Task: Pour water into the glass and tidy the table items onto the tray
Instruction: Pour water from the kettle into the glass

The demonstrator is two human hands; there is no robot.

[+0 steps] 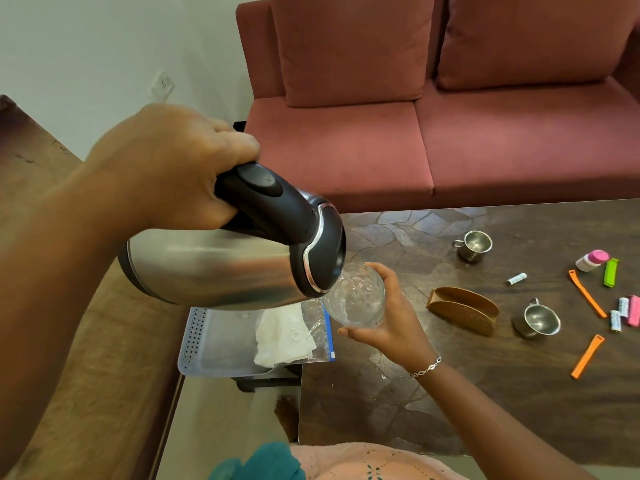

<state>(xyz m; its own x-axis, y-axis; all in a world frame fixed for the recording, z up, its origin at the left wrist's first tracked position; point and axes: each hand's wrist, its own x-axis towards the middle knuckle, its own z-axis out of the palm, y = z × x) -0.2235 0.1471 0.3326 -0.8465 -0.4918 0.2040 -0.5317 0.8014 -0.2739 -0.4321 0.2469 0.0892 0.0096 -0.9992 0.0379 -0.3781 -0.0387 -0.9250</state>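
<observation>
My left hand grips the black handle of a steel kettle, which is tipped far over to the right with its spout at the rim of a clear glass. My right hand holds that glass from the right side, tilted toward the kettle, above the left end of the dark table. Below the kettle a translucent white tray holds a plastic bag with a white cloth.
On the table lie a brown napkin holder, two small steel cups, orange clips, a green clip, a pink-capped bottle, small batteries and a pink item. A red sofa stands behind.
</observation>
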